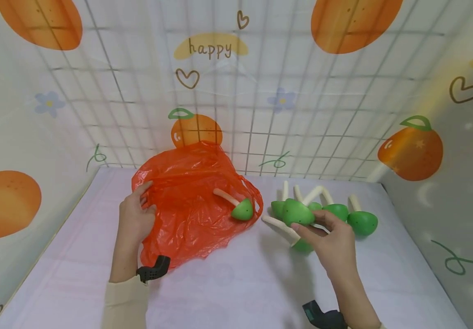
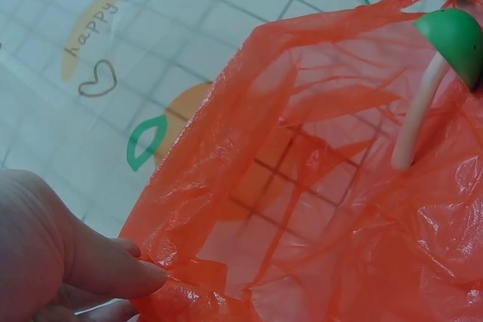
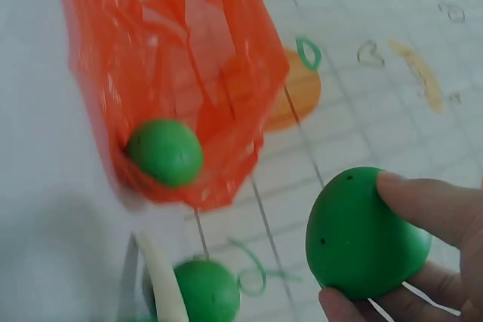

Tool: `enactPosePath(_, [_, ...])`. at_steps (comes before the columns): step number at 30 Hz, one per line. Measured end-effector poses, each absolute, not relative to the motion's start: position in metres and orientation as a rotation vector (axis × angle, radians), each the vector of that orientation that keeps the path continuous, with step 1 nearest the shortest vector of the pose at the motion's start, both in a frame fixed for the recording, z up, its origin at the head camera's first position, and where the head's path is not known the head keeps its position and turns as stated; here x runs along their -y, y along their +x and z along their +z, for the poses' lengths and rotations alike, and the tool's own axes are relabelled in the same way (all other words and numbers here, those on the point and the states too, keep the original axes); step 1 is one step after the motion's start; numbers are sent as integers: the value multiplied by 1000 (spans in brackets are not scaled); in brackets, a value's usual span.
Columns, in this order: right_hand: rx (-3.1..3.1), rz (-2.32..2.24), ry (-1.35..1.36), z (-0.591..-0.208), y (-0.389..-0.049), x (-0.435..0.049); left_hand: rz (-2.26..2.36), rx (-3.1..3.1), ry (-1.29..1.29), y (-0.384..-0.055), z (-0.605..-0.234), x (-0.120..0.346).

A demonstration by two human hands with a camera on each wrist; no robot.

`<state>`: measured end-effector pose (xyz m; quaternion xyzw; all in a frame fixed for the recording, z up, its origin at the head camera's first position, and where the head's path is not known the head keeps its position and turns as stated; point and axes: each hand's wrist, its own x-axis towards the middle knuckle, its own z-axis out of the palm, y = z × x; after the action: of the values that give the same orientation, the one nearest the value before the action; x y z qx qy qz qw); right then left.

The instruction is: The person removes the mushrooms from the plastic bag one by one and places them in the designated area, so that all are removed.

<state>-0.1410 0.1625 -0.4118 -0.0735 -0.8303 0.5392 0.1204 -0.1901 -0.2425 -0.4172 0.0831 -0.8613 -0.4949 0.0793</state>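
My left hand (image 1: 135, 217) pinches the left edge of a red plastic bag (image 1: 183, 205) between thumb and fingers, as the left wrist view also shows. One toy mushroom (image 1: 242, 210), with a green cap and pale stem, lies at the bag's right side near its handle loop. My right hand (image 1: 337, 242) holds another toy mushroom (image 3: 366, 235) by its green cap, thumb on one side and fingers on the other. Below and behind that hand, several more mushrooms lie on the table, including a green-capped one (image 1: 362, 223) at the right end and one (image 1: 302, 246) nearer me, partly hidden.
The table has a pale cloth (image 1: 228, 292). Behind it stands a wire grid (image 1: 261, 137) covered by a sheet printed with oranges, and similar printed sheets rise at both sides. Each wrist wears a black device (image 1: 154, 269).
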Motion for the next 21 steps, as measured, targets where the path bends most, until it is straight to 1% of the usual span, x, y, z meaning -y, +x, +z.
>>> enactPosePath(10, [2396, 1453, -481, -422, -125, -216, -1511, 2593, 240, -191, -416, 238])
enactPosePath(21, [2364, 1310, -734, -434, -115, -251, -1494, 2597, 222, -190, -418, 240])
